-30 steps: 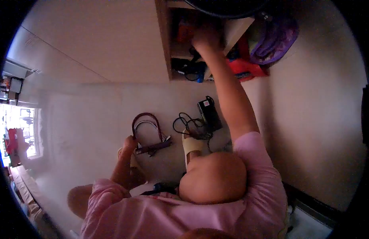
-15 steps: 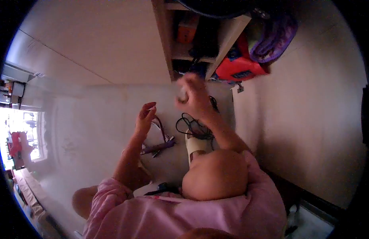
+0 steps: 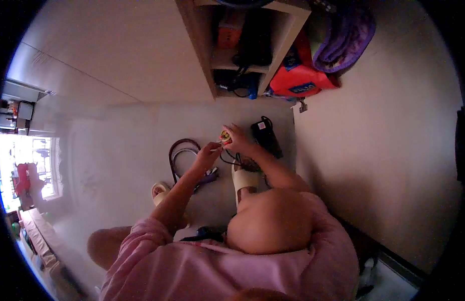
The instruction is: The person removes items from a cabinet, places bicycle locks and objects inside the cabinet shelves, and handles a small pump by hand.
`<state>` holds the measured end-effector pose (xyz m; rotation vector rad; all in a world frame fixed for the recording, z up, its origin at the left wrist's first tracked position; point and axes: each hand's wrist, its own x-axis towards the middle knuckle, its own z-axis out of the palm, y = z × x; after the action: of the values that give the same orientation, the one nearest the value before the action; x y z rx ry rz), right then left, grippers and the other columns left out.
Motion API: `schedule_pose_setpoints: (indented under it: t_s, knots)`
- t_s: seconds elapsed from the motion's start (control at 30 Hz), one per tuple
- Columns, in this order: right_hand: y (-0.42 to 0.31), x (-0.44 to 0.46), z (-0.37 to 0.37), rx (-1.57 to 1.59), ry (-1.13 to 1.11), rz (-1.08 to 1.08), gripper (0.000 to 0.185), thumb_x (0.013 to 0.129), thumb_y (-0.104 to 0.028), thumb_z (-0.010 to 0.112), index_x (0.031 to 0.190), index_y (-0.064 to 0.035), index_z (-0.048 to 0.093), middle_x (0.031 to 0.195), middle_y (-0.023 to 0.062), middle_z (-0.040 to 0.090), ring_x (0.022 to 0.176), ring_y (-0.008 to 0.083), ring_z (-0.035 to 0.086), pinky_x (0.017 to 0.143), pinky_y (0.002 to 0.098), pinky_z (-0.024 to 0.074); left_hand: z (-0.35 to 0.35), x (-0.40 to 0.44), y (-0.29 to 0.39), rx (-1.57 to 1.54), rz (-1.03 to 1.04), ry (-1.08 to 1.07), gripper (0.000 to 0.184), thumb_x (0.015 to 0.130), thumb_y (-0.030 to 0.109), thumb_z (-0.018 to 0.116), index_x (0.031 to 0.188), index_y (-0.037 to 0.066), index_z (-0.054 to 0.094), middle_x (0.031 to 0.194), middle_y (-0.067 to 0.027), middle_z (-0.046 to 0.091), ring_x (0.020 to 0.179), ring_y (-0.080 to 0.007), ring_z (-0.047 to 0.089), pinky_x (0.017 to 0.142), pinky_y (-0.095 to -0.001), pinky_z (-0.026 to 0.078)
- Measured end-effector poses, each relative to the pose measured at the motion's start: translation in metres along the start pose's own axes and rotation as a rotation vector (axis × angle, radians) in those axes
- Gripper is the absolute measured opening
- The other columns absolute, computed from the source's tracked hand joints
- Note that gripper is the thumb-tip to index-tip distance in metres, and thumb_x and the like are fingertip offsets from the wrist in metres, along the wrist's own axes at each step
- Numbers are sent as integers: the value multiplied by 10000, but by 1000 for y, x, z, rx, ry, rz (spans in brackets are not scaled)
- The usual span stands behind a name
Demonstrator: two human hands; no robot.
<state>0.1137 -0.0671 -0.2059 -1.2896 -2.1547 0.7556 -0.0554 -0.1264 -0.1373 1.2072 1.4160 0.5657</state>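
My right hand [image 3: 238, 140] is closed around a small round yellow-and-red thing [image 3: 225, 136], too small to name surely. My left hand [image 3: 208, 154] meets it from the left with fingertips pinched together near its lower edge. Whatever lies between those fingertips is hidden. Below the hands a black cable [image 3: 231, 159] loops over the floor by my right slipper [image 3: 245, 179]. Just right of my right hand lies a black box-shaped adapter [image 3: 266, 136] with a white label.
Left of my hands a dark reddish cord [image 3: 172, 153] curves on the floor, with a purple item [image 3: 208, 178] near it. Ahead stands a wooden shelf [image 3: 198, 47] with boxes and cables inside. A red bag [image 3: 304, 83] and rolled purple cloth [image 3: 345, 50] sit beside it.
My hands have come together over the floor; they were apart before. The right hand moved down, and the round coloured thing now shows in it. The black adapter has come into view.
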Motion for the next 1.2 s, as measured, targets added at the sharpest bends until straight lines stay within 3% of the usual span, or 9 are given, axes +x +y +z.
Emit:
schedule_pose_setpoints:
  t_s: [0.13, 0.27, 0.37, 0.6, 0.8, 0.9, 1.07, 1.17, 1.2]
  knots:
    - [-41, 22, -70, 107, 32, 236, 444, 679, -151, 668, 1087, -59, 515, 1088, 202, 505, 1002, 289, 497, 842, 376, 401, -8, 0, 9, -26, -23, 14, 290, 852, 212, 527, 1089, 45, 507, 993, -78, 572, 910, -168, 527, 765, -296, 419]
    - [-100, 70, -167, -296, 628, -165, 518, 653, -95, 682, 1129, -71, 478, 1192, 172, 431, 1057, 321, 449, 825, 404, 417, -20, -9, 60, -33, 46, 127, 251, 832, 158, 548, 1051, 38, 530, 963, -80, 580, 907, -168, 555, 743, -297, 443]
    - [-105, 115, -188, -663, 560, 9, 579, 623, -111, 710, 1150, -125, 469, 1250, 153, 371, 1102, 337, 402, 844, 430, 410, -26, -11, 96, -91, 157, 120, 231, 830, 127, 548, 1045, 45, 529, 1030, -82, 545, 940, -177, 541, 756, -293, 442]
    - [-89, 154, -177, -492, 451, -36, 500, 573, -136, 742, 1035, -184, 558, 1260, 134, 364, 1098, 354, 386, 871, 432, 394, -22, -15, 89, 19, 316, 131, 194, 824, 111, 553, 1000, 31, 542, 1002, -97, 528, 941, -192, 545, 750, -303, 456]
    - [-153, 46, -183, -420, 330, -36, 492, 551, -152, 724, 1005, -207, 541, 1276, 109, 366, 1137, 336, 363, 805, 541, 343, -42, -31, 55, -43, -15, 157, 249, 825, 92, 559, 1067, 46, 527, 999, -44, 574, 915, -149, 529, 806, -300, 423]
    - [-163, -3, -189, -288, 265, -133, 477, 552, -153, 715, 993, -214, 544, 1290, 110, 353, 1112, 344, 389, 775, 516, 358, -46, -31, 45, 79, 219, 295, 220, 824, 74, 553, 1042, 49, 542, 998, -50, 561, 897, -157, 537, 809, -295, 423]
    - [-138, -40, -186, -222, 245, -346, 410, 611, -157, 700, 1000, -164, 570, 1187, 164, 448, 979, 334, 468, 822, 414, 359, -46, 0, 157, 226, 710, 498, 207, 787, 51, 544, 992, 38, 532, 1097, -138, 471, 1020, -307, 473, 832, -355, 420]
    - [-145, -57, -167, 143, 91, 242, 396, 670, -223, 677, 1047, -181, 565, 1170, 149, 472, 989, 321, 470, 821, 412, 358, -44, 35, 229, 442, 828, 558, 402, 747, 75, 571, 1129, 66, 446, 1161, -183, 420, 1062, -348, 418, 887, -386, 374]
    - [-131, -71, -152, -189, 45, 6, 391, 718, -254, 641, 1094, -198, 547, 1160, 119, 489, 1021, 294, 473, 815, 423, 362, -42, 49, 249, 509, 797, 601, 461, 740, 93, 575, 1170, 72, 411, 1179, -196, 404, 1079, -357, 398, 904, -397, 358]
